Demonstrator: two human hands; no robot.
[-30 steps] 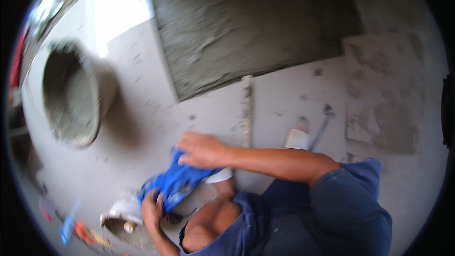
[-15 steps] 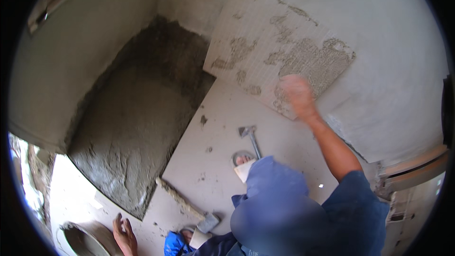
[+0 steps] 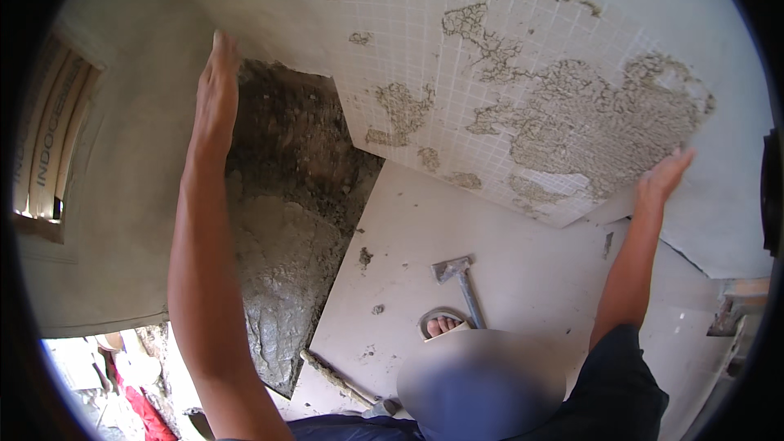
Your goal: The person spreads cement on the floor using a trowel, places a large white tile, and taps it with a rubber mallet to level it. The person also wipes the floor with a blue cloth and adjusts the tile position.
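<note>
A large tile (image 3: 441,41) leans against the wall with its gridded back facing me, bearing rough patches of grey mortar (image 3: 588,122). At the tile's lower right edge is my right hand (image 3: 668,173), its fingers stretched out along or past the edge; I cannot tell how firmly it touches. My left hand (image 3: 216,94) reaches far forward beside the left wall, fingers straight and close together, holding nothing. Below and right of it lies a bed of wet mortar (image 3: 282,269), darker and rougher toward the corner.
Pale tiles (image 3: 408,212) cover the floor beside the mortar. A metal-handled hammer (image 3: 469,298) lies near my sandalled foot (image 3: 443,325). A mallet (image 3: 335,377) with a mortar-crusted handle rests by the bed's near edge. Left, an opening in the wall (image 3: 57,131) shows wooden slats.
My left hand has risen from beside the bucket to the left wall. My right hand has left the mortar on the tile's back for its right edge. The view has shifted closer to the tile.
</note>
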